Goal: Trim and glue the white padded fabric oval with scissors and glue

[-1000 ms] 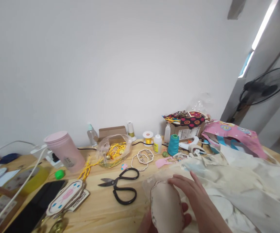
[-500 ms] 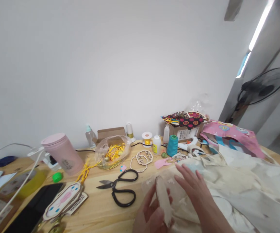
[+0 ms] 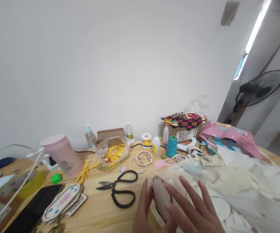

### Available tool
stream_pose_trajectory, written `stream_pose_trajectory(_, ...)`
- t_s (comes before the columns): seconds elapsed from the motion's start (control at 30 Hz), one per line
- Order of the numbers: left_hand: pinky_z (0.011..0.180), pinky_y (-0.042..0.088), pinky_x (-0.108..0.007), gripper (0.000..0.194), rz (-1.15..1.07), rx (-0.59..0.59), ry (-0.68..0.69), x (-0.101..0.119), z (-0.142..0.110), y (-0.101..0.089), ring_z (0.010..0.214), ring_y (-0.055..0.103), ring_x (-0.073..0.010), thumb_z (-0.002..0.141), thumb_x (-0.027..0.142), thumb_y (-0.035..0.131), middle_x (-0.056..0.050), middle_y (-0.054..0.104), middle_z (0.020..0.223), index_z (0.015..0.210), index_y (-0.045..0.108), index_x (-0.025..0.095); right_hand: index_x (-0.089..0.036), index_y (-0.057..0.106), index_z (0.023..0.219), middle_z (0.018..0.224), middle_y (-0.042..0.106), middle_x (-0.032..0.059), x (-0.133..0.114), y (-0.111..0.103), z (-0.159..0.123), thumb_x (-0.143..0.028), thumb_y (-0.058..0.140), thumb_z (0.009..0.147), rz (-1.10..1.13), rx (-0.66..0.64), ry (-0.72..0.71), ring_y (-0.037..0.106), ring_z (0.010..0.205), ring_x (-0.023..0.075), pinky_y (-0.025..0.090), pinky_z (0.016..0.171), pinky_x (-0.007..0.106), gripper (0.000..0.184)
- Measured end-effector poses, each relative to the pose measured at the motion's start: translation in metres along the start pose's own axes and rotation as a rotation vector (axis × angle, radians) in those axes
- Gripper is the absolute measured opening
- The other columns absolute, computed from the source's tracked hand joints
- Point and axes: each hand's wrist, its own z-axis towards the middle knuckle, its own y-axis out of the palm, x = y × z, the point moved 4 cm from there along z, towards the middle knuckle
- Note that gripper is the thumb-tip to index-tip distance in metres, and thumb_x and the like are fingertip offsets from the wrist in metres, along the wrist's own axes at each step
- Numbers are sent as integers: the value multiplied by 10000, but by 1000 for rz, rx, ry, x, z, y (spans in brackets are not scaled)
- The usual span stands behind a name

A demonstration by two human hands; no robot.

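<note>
My left hand (image 3: 144,207) is closed on a pale oval piece (image 3: 161,197) with a dark, rough edge, held tilted near the front of the table. What it is made of, I cannot tell. My right hand (image 3: 193,207) lies over the right side of this piece, fingers spread, with the index fingertip at its edge. Crumpled off-white cloth (image 3: 251,181) lies to the right of and under my hands. Left of them, a pair of black-handled scissors (image 3: 117,187) rests with its blades apart, pointing left.
Behind stand a teal thread cone (image 3: 171,147), a small glue bottle (image 3: 156,145), a yellow thread spool (image 3: 146,139) and a clear bag (image 3: 113,152) of yellow cords. Further left are a pink cup (image 3: 62,155), a phone (image 3: 34,207) and a decorated tag (image 3: 61,202).
My right hand has moved left and down onto the pale oval piece. The piece has turned so that its broad face shows more.
</note>
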Motion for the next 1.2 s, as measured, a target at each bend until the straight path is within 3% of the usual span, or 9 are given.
stream_pose_trajectory(0.27,958,308,-394,921,168,-80,4,9,-3,5,1206,343,-307,554,381,653,-165,407,1315,1327,205,156,-253,517,1113,1211,534,46,1,2,-2,-340,476,760,-36,-121,-25,232,1262,286,43,1034,511,366)
stream_pose_trajectory(0.43,951,301,-429,958,299,-43,-24,18,-7,12,1217,326,-309,574,375,608,-204,373,1322,1332,85,113,-257,521,1111,1164,571,47,1,2,1,-259,464,753,-67,-117,-17,348,1212,268,74,1031,506,363)
stream_pose_trajectory(0.57,968,273,-432,902,429,-3,67,22,-7,12,1225,314,-303,613,396,562,-220,359,1323,1316,95,80,-230,527,1105,1120,595,58,2,3,3,-175,467,707,-73,-92,38,421,1157,258,118,1022,493,407)
stream_pose_trajectory(0.8,907,298,-494,904,694,75,256,24,-4,16,1152,389,-369,644,458,516,-280,408,1262,1306,110,-7,-176,479,1170,1120,578,90,2,11,1,-150,435,645,-101,-182,132,435,1119,299,140,985,518,527)
stream_pose_trajectory(1.03,929,227,-516,912,693,87,157,30,-4,19,1170,342,-403,649,515,491,-264,412,1265,1332,125,33,-195,445,1188,1121,560,90,-1,19,1,-91,385,642,-16,-202,311,392,1152,287,234,947,528,560)
stream_pose_trajectory(1.2,970,156,-521,886,681,26,144,26,-3,20,1218,284,-378,647,470,515,-213,348,1336,1352,120,105,-193,403,1216,1110,541,116,3,22,1,-140,444,611,76,-219,270,409,1116,301,239,941,539,609)
